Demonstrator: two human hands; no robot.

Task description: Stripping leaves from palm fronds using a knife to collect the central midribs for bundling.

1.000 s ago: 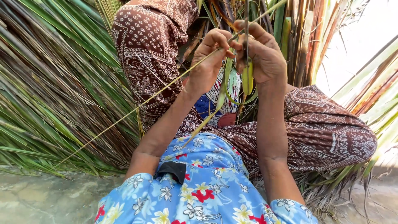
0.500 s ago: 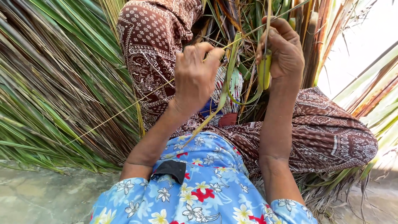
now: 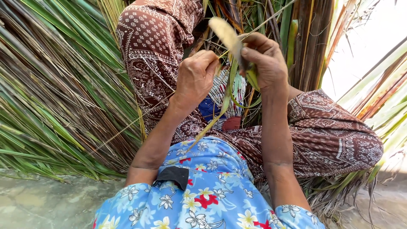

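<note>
Green and yellowing, a long narrow palm leaflet (image 3: 229, 91) held up in front of the chest, pinched near its top by both hands. Left hand (image 3: 195, 78) curled into a narrow grip on the leaflet's thin pale midrib strand (image 3: 140, 116), which runs down and away to the left as a fine straw-coloured line. Right hand (image 3: 265, 63) closed tight around the green blade, with what looks like a blurred pale blade tip (image 3: 224, 32) sticking up above the thumb. Judging from this: stripping partly done on this one leaflet, midrib already freed along much of its length, blade hanging loose below toward the lap; upper end not yet parted. Much left, going by the big heap of green and brown palm fronds (image 3: 55, 93) piled all around. No desk; seated low, knees in brown patterned cloth (image 3: 330, 131) drawn up, blue flowered sleeves (image 3: 203, 199) near the camera. Bare greyish concrete floor (image 3: 42, 203) at lower left and lower right. Outdoors or under open light, bright washed-out sky at upper right.
</note>
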